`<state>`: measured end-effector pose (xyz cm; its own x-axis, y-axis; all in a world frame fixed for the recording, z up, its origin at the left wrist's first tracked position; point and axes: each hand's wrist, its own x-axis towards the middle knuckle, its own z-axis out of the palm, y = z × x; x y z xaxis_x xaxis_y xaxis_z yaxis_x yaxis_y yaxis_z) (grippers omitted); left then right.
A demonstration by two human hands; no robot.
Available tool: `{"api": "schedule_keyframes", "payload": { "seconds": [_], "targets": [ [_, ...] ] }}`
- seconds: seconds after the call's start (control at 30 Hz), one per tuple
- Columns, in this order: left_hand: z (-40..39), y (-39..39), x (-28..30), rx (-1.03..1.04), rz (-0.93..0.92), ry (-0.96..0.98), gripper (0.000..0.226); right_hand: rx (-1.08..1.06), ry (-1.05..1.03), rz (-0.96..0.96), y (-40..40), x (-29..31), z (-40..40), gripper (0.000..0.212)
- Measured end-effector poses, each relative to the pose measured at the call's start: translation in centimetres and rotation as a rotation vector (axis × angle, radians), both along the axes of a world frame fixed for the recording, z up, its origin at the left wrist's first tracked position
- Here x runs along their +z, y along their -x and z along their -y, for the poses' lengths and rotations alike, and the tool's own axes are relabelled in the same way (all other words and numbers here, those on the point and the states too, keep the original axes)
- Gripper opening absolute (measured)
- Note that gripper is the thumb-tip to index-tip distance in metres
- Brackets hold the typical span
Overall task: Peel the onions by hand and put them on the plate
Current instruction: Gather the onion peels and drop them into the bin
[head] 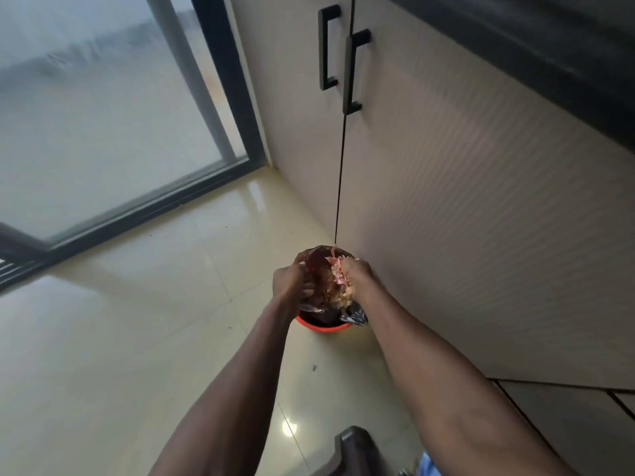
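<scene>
Both arms are reaching down toward an orange-red bin (323, 327) that is standing on the glossy cream floor tiles (144, 304), just beside the pale ribbed cabinet doors (446, 218). A dark plastic liner (354, 316) is spilling over the bin's rim. The right hand (355, 271) is hovering over the bin's mouth with its fingers curled around a clump of pinkish onion skins (338, 269), some of which are poking out above the knuckles. The left hand (290, 278) is sitting at the opposite side of the opening with its fingers bent inward and downward; whether it is gripping skins or the liner edge cannot be told, because the fingertips are hidden and blurred. More pale and brownish peelings are lying inside the bin between the two hands. No whole onions or plate are showing here. Two black bar handles (328, 46) are sitting high on the cabinet doors, a sliding glass door (103, 115) with a dark frame is filling the left side, and a dark stool corner (354, 444) is showing at the bottom edge.
</scene>
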<state>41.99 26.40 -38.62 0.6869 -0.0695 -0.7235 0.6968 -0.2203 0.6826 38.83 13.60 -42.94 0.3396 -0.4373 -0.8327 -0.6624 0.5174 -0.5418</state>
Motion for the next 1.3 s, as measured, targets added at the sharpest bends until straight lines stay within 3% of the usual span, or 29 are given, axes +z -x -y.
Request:
{"api": "schedule_keyframes", "payload": {
  "seconds": [0.1,0.2,0.27,0.33,0.4,0.43,0.5,0.6,0.73,0.83,0.9,1.0,1.1,1.13,1.3],
  "targets": [
    [0.3,-0.4,-0.6,0.016,-0.011,-0.010,0.024,0.030,-0.134,0.019,-1.3,-1.1,-0.3,0.027],
    [0.3,-0.8,-1.2,0.053,-0.036,-0.007,0.023,0.071,-0.265,-0.007,-1.3,-1.2,-0.8,0.039],
    [0.4,-0.9,-1.4,0.063,-0.034,-0.002,0.023,0.062,-0.245,-0.027,-1.3,-2.0,-0.7,0.031],
    [0.5,-0.9,-1.9,0.049,-0.024,-0.021,0.023,0.169,0.026,-0.085,-1.2,-3.5,-0.4,0.024],
    [0.6,-0.6,-2.6,0.025,0.000,-0.054,0.021,0.348,0.484,-0.165,-0.7,-4.6,-0.3,0.015],
    [0.6,-0.5,-3.1,0.012,0.025,-0.074,0.017,0.387,0.618,-0.143,-0.5,-5.1,-0.3,0.008],
    [0.5,-0.3,-4.4,-0.028,0.067,-0.117,0.016,0.462,0.620,-0.070,-0.5,-7.9,-0.2,0.017],
    [0.8,0.4,-4.6,-0.102,0.086,-0.137,0.025,0.689,0.416,-0.068,-0.2,-10.4,-0.1,0.064],
    [0.9,0.8,-3.4,-0.144,0.110,-0.199,0.030,0.606,0.599,-0.022,0.2,-5.6,-0.6,0.037],
    [0.6,1.0,-2.5,-0.204,0.136,-0.256,0.036,0.866,0.468,-0.043,0.6,-3.8,-1.3,0.025],
    [0.6,1.4,-1.2,-0.260,0.168,-0.273,0.036,0.875,0.564,-0.057,1.3,-2.4,-1.1,0.017],
    [0.7,2.1,0.7,-0.327,0.248,-0.301,0.037,0.817,0.798,-0.041,2.1,0.0,-1.0,0.024],
    [0.9,3.3,3.4,-0.373,0.374,-0.286,0.037,1.117,0.935,-0.049,3.0,2.8,-1.1,0.055],
    [1.0,4.0,4.7,-0.383,0.431,-0.270,0.037,1.126,0.999,-0.053,3.6,4.2,-0.9,0.063],
    [1.6,7.9,10.7,-0.346,0.638,-0.241,0.023,0.888,1.227,0.180,8.5,12.4,-0.6,0.063]
  ]
}}
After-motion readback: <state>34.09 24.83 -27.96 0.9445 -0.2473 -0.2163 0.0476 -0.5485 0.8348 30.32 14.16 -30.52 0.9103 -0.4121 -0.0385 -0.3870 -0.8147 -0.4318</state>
